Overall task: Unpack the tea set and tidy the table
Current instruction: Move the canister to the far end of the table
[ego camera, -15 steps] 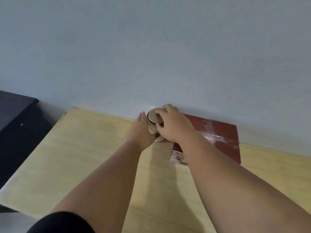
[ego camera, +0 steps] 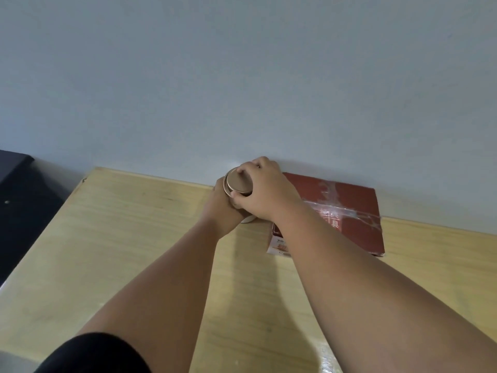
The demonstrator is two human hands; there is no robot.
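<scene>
A small round tin with a metallic gold lid (ego camera: 238,182) stands at the far edge of the wooden table (ego camera: 129,238), close to the wall. My left hand (ego camera: 222,208) is wrapped around the tin's body from the left. My right hand (ego camera: 265,191) grips the lid from the right and above, fingers curled over its rim. A bit of the tin's pale base shows below my hands. Just to the right lies a flat dark red box (ego camera: 347,211) with clear tape across its top; my right forearm crosses over its left end.
A pale blue-grey wall (ego camera: 242,76) rises directly behind the table. A black piece of furniture (ego camera: 18,200) stands off the table's left edge. The table's near edge runs along the lower left.
My left hand has closed further round the tin and my right hand has shifted over the lid; the lid faces more to the left. The tin stays in the same place.
</scene>
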